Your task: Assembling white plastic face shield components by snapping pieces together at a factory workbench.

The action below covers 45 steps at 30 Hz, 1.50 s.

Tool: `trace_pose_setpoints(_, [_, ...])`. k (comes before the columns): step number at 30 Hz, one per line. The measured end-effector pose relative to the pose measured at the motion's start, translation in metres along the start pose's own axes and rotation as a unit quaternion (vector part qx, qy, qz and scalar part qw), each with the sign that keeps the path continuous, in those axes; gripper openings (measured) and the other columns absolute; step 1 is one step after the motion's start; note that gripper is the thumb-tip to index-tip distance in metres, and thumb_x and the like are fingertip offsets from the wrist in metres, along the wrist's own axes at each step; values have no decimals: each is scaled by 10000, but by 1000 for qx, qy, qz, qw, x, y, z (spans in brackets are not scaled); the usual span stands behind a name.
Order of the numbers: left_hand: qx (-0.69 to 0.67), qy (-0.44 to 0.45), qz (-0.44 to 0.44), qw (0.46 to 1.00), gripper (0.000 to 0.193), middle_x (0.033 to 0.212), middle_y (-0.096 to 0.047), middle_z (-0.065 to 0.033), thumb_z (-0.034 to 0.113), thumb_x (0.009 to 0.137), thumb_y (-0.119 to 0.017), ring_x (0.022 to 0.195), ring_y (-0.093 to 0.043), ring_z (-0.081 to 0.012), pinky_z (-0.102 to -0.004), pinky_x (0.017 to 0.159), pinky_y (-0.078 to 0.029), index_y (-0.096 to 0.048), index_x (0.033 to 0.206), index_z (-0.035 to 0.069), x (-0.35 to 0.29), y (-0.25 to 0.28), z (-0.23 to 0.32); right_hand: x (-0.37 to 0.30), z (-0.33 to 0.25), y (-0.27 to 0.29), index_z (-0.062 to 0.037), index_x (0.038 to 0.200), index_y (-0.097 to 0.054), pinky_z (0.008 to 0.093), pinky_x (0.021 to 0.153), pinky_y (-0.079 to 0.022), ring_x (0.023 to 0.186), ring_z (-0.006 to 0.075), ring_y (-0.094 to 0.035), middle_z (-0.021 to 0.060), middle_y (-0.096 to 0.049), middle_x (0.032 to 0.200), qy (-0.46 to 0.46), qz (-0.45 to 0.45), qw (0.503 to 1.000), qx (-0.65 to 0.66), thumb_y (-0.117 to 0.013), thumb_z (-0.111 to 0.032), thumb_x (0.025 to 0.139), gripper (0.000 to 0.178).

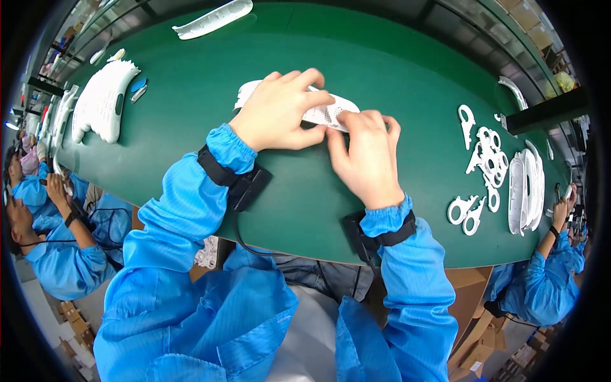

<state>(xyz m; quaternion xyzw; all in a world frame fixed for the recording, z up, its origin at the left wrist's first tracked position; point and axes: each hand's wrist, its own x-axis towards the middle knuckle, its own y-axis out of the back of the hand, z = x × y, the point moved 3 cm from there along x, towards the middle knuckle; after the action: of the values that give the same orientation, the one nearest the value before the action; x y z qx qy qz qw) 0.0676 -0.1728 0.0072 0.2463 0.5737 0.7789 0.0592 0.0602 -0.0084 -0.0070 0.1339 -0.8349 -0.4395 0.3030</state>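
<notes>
In the middle of the table, both my hands are on a long white plastic shell (341, 106) with a patch of small holes. My left hand (280, 111) wraps over its left part, thumb along the near edge. My right hand (367, 153) pinches the near edge close to the holes, its fingertips bent onto the surface. The two thumbs almost meet. Much of the shell lies hidden under my left fingers, and I cannot make out any small part between the fingertips.
White ring-ended plastic parts (490, 159) lie loose at the right, beside stacked long white shells (527, 184). More white shells (98, 102) sit at the left, near a small blue-and-metal tool (139, 89). One shell (213, 19) rests at the far edge. A black post (547, 109) juts in at right.
</notes>
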Motion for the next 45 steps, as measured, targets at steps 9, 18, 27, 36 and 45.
trace_pose_setpoints(9, [48,-49,21,997,396,1041,-630,-74,336,719,-770,937,-617,-235,-370,787,-460,-720,1065,149,1,-8,2,-23,-10,7,78,1240,-527,583,1049,-263,1314,323,-402,189,-554,1294,31,-82,994,-67,-674,-260,771,596])
trace_pose_setpoints(18, [-111,-38,121,986,303,1109,-616,-140,210,816,-675,1066,-586,-305,-380,894,-470,-685,1085,71,0,20,-31,-5,14,7,-98,1257,-599,606,1081,-258,1341,331,-395,59,-573,1338,2,-108,991,-77,-618,-330,868,454])
trace_pose_setpoints(27, [18,224,227,948,371,1206,-548,-126,185,826,-646,1179,-486,-328,-407,984,-405,-609,1184,93,-4,20,-192,71,130,-21,-132,1442,-390,561,1132,-186,1413,330,-278,50,-376,1510,-129,-36,979,-152,-514,-488,909,653])
trace_pose_setpoints(36, [181,208,268,923,258,955,-696,-38,279,798,-634,957,-623,-273,-472,877,-394,-701,1032,196,24,6,-243,119,161,-16,-79,1311,-521,479,1079,-294,1254,346,-472,177,-485,1380,-130,9,981,-142,-539,-559,861,659])
trace_pose_setpoints(45, [-12,1,304,953,183,776,-634,-88,180,703,-650,726,-578,-282,-386,681,-416,-649,836,55,-5,16,-94,21,152,61,-47,1038,-632,396,924,-413,1033,324,-531,132,-599,1088,-111,288,951,-30,-661,-59,768,271])
